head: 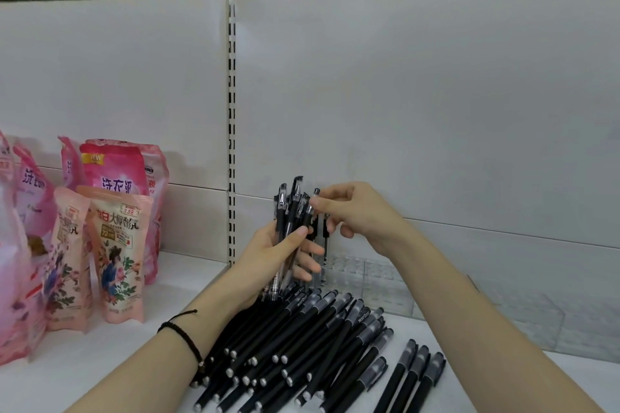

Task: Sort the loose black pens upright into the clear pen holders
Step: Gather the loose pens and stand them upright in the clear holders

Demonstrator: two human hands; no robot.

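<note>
Loose black pens in the pile (302, 345): matt black plastic barrels, smoky translucent plastic caps, small shiny silvery end plugs. Upright bundle of clear-barrelled black pens (290, 211): glossy transparent plastic. Clear pen holders (375, 278): transparent hard plastic, smooth, glossy. White shelf (100, 362) and white back panel (436, 111): smooth, matt, look like painted metal. Pink refill pouches (117, 261): glossy printed plastic film, creased. Black wrist cord (183, 335): braided, matt.
</note>
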